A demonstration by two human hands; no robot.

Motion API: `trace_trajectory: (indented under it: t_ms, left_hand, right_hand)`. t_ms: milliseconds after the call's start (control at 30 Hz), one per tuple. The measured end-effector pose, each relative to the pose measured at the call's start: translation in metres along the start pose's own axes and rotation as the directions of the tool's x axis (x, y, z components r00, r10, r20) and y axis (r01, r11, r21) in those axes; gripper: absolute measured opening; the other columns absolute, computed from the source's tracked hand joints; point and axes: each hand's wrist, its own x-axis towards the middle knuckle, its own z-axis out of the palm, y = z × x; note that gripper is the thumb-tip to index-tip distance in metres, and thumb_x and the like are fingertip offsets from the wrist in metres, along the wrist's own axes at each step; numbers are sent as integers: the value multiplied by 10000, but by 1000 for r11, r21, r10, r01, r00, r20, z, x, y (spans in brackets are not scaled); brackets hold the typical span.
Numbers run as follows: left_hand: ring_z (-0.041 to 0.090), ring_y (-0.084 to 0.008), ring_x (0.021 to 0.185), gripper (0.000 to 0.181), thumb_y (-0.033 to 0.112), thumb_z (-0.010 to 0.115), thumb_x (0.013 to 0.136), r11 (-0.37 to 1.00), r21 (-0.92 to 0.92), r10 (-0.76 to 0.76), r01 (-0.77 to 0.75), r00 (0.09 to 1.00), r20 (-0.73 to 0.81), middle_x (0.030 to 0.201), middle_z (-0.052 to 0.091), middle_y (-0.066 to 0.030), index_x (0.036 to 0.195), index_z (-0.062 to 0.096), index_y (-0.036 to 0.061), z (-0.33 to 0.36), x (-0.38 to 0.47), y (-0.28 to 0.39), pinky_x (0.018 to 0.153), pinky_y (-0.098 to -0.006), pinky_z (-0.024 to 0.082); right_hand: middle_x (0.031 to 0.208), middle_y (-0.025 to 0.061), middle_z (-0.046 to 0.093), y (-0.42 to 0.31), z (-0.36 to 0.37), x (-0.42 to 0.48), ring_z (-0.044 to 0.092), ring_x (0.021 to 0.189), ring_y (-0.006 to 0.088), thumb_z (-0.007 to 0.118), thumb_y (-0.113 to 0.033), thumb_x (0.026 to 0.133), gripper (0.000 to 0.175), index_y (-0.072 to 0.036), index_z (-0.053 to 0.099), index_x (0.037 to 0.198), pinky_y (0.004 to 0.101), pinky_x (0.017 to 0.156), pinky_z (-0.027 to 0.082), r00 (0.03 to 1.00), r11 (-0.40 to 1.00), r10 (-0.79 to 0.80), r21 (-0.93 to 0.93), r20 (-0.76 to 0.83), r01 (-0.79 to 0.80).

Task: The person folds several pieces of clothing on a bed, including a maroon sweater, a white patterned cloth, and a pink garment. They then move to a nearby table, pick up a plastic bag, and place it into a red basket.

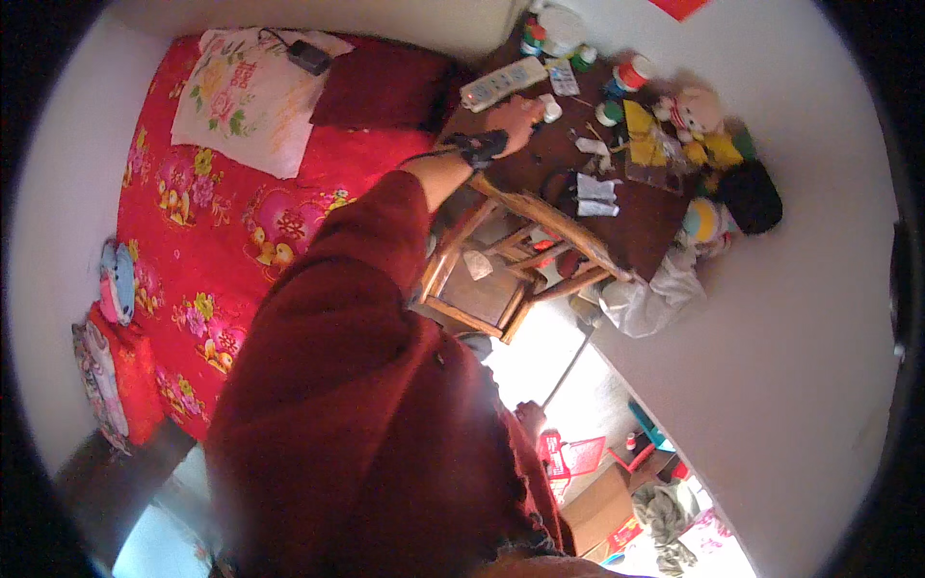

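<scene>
My left hand, with a dark band around the wrist, reaches over the dark brown table. Its fingertips close around a small white object, perhaps a bottle or cap. A white power strip with a lit red light lies right beside this hand. Lower in the view, my right hand grips a long thin stick that slants down to the bright floor. Its far end lies near the table's side, and the tool's head cannot be made out.
A wooden chair stands against the table. Bottles, a plush toy, yellow packets and crumpled wrappers crowd the tabletop. A bed with a red floral cover lies left. Red baskets and a cardboard box are lower right.
</scene>
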Motion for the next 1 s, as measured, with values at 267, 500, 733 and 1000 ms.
trace_trajectory:
  t_ms: [267,500,733,1000]
  left_hand:
    - [585,-362,846,401,199,685,727,995,44,-87,87,996,-10,971,537,-161,1057,505,62,-23,-1,25,677,-470,496]
    - [601,-338,725,310,250,694,630,880,-379,-396,287,884,-249,740,598,-161,817,580,30,-64,-69,-43,648,-412,481]
    - [585,-371,900,414,230,704,594,761,-240,-632,603,603,-487,888,616,-191,926,596,9,-126,-76,-191,790,-439,476]
    - [625,-286,745,239,274,651,747,887,228,-238,402,821,-519,821,644,-122,809,637,44,-103,-31,-445,661,-418,489]
  right_hand:
    - [850,170,617,-102,42,-34,613,777,303,483,-122,824,224,24,560,975,404,669,523,853,377,108,815,-510,440]
    - [879,173,652,-81,7,-27,649,719,244,547,-175,869,307,27,539,1100,333,620,547,948,-124,246,963,-203,238]
    - [832,160,636,-93,-148,3,623,688,216,578,-143,822,319,51,542,1073,312,615,536,853,-225,426,878,-300,422]
    - [748,46,639,-157,-426,93,597,685,116,552,-249,893,260,-3,610,950,268,626,483,581,563,285,624,-762,542]
